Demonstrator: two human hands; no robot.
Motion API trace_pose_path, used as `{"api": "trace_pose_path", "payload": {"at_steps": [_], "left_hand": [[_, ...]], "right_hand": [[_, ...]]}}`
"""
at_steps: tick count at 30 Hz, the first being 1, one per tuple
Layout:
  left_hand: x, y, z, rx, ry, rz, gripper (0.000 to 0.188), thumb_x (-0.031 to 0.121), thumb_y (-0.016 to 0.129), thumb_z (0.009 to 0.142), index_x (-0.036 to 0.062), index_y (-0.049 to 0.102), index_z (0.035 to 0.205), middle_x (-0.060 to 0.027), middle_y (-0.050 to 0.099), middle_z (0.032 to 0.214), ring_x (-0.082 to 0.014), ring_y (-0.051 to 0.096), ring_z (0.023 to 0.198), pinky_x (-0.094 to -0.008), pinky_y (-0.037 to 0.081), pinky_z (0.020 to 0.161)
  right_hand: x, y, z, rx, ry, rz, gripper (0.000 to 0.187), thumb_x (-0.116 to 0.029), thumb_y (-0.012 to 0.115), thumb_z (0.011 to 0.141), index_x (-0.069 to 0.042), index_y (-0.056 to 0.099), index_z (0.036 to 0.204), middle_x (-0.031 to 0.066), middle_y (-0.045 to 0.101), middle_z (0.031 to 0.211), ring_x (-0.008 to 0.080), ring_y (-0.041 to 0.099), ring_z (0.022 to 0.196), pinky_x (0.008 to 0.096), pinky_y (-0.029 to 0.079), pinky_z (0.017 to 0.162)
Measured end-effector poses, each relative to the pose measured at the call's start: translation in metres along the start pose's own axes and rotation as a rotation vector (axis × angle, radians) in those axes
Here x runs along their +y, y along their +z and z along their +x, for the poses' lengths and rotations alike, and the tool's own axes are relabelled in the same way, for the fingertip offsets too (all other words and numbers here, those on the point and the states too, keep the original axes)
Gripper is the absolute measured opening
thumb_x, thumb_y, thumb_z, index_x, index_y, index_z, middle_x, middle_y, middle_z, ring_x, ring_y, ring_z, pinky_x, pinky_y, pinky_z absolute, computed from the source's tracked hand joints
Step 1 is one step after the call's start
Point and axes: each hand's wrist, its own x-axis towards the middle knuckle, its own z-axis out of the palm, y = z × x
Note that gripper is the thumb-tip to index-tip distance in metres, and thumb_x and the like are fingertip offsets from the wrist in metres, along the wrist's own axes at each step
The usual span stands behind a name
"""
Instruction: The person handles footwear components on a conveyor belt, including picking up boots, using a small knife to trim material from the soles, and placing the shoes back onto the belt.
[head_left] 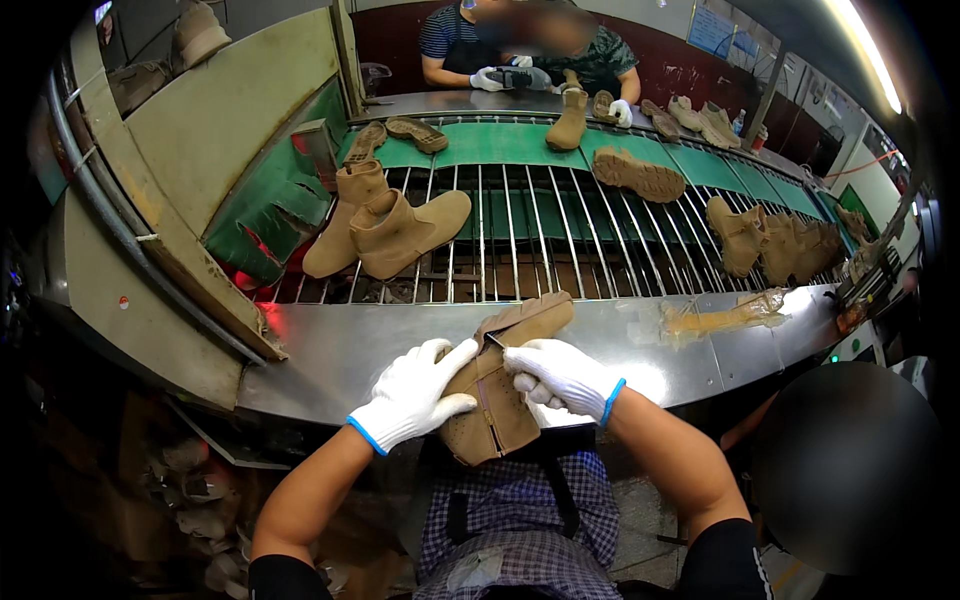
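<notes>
A tan ankle boot (487, 403) is tilted at the table's near edge, its sole end away from me and its zipped shaft toward my lap. My left hand (413, 392), in a white glove with a blue cuff, grips the boot's left side, thumb across the upper. At the boot's right side, my right hand (562, 376), gloved alike, is closed with fingers curled. A thin, pointed metal tool (494, 341) juts from its fingertips to the seam between upper and sole. The tool's handle is hidden in the glove.
Beyond the metal ledge (340, 345) runs a rack of metal rods (515, 230) with green belting. It carries a pair of boots (410, 232), loose soles (416, 134), another boot (568, 122) and several more at right. Two gloved people work across it. Shoes lie below left.
</notes>
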Motion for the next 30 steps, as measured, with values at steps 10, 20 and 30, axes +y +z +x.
{"api": "trace_pose_path", "payload": {"at_steps": [10,20,30], "left_hand": [[0.007,-0.014,0.014,-0.131,0.013,0.033,0.077,0.045,0.081,0.09,0.0222,0.053,0.158,-0.0159,0.059,0.146,-0.0399,0.062,0.129,-0.0492,0.055,0.106],[0.014,-0.019,0.03,-0.209,0.051,0.045,0.082,0.046,0.079,0.09,0.0153,0.048,0.159,-0.017,0.046,0.166,-0.0409,0.059,0.135,-0.0488,0.052,0.111],[0.01,-0.013,0.042,-0.191,0.08,-0.021,0.08,0.043,0.076,0.092,0.0146,0.045,0.16,-0.0221,0.046,0.165,-0.0461,0.067,0.124,-0.0492,0.054,0.108]], "right_hand": [[-0.021,-0.04,-0.017,0.241,-0.254,-1.164,0.051,-0.049,0.058,0.105,0.001,0.059,0.116,0.0282,0.074,0.1,0.0446,0.075,0.095,0.0521,0.06,0.085],[0.012,-0.046,-0.032,0.365,-0.392,-1.193,0.047,-0.047,0.06,0.107,-0.001,0.056,0.118,0.0215,0.075,0.089,0.0407,0.076,0.081,0.0499,0.061,0.071],[0.047,-0.061,-0.021,0.301,-0.389,-0.813,0.05,-0.047,0.062,0.107,-0.002,0.058,0.128,0.025,0.074,0.094,0.0422,0.074,0.083,0.0506,0.059,0.075]]}}
